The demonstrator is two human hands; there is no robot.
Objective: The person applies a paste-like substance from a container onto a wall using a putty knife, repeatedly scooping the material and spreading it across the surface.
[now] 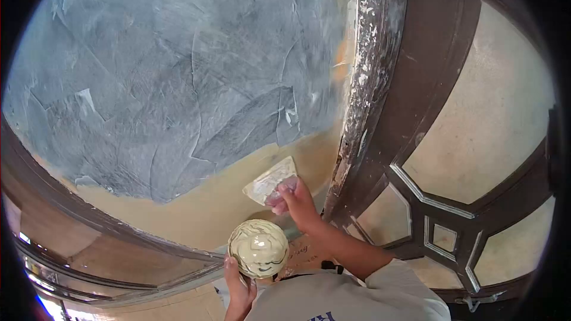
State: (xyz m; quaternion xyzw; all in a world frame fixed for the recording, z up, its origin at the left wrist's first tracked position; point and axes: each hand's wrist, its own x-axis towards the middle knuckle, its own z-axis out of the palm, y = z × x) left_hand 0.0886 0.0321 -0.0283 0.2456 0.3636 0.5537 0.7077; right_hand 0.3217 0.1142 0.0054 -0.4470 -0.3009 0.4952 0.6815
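Observation:
My right hand (pixel 295 202) grips a putty knife (pixel 270 182) whose wide blade is smeared with pale putty. The blade lies close over the bare yellowish lower strip of the wall (pixel 172 220), just under the edge of the grey coat. Below and to the left, my left hand (pixel 238 282) holds a round bowl (pixel 230 257) by its side. Glossy cream-coloured putty (pixel 259 245) fills the bowl, with ridges and swirls on its surface. The grey coat (pixel 143 71) above shows overlapping trowel marks and a few whitish patches.
A dark door frame (pixel 372 65), spattered with white, borders the wall on the right. Beyond it stands a brown door (pixel 428 53) with pale panels. A brown wooden frame (pixel 77 214) curves along the lower left. Tiled floor (pixel 166 306) shows at the bottom.

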